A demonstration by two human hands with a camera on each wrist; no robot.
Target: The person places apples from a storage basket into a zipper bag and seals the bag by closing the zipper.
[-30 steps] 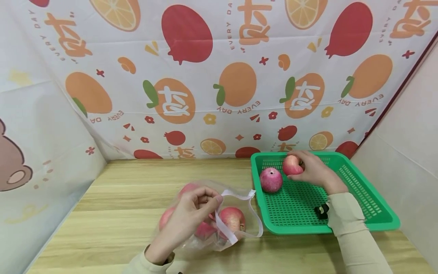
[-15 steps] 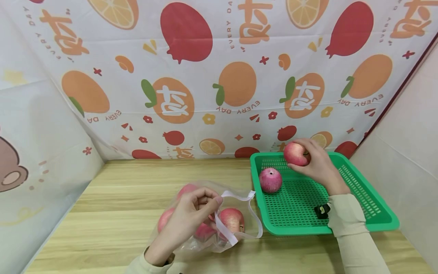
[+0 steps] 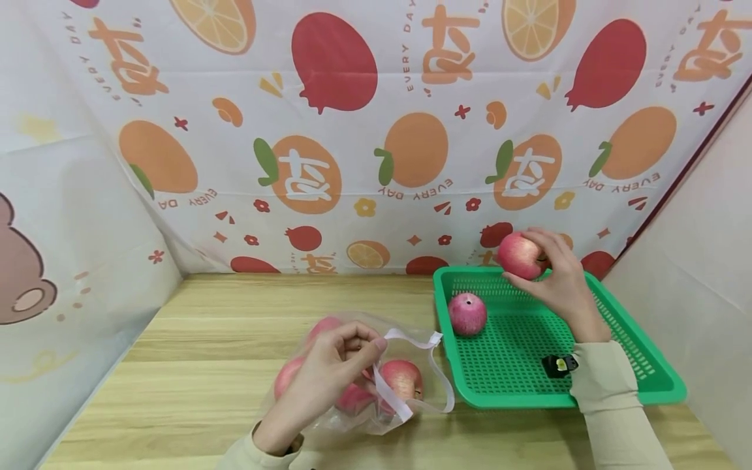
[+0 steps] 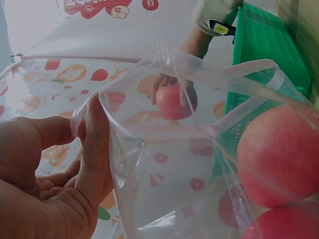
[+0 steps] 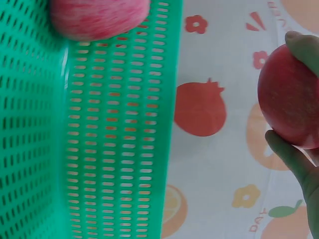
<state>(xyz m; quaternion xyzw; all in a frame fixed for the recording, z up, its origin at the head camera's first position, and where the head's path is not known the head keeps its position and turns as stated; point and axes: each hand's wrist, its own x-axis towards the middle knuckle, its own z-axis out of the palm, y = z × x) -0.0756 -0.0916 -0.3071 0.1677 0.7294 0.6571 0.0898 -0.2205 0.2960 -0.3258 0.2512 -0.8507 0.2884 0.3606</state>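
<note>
My right hand (image 3: 561, 281) grips a red apple (image 3: 520, 256) above the far side of a green plastic basket (image 3: 546, 399). In the right wrist view the same apple (image 5: 289, 99) sits between thumb and fingers, beyond the basket's rim. Inside the basket, at its left, rests a darker apple (image 3: 468, 314). My left hand (image 3: 329, 365) pinches the mouth edge of a clear zip bag (image 3: 431, 349) between thumb and fingers; the left wrist view shows this bag (image 4: 164, 169) standing partly open. Several apples lie in it, one apple (image 3: 402, 378) near the mouth, others partly behind my left hand.
The wooden table (image 3: 217, 346) extends left of the bag. A fruit-printed cloth (image 3: 352, 163) hangs behind it, with pale side walls left and right. The basket stands right beside the bag's mouth. A black wrist camera (image 3: 559, 365) sits at my right cuff.
My right hand has lifted the apple from inside the basket up over its far rim, moving slightly right. My left hand keeps its hold on the bag's edge.
</note>
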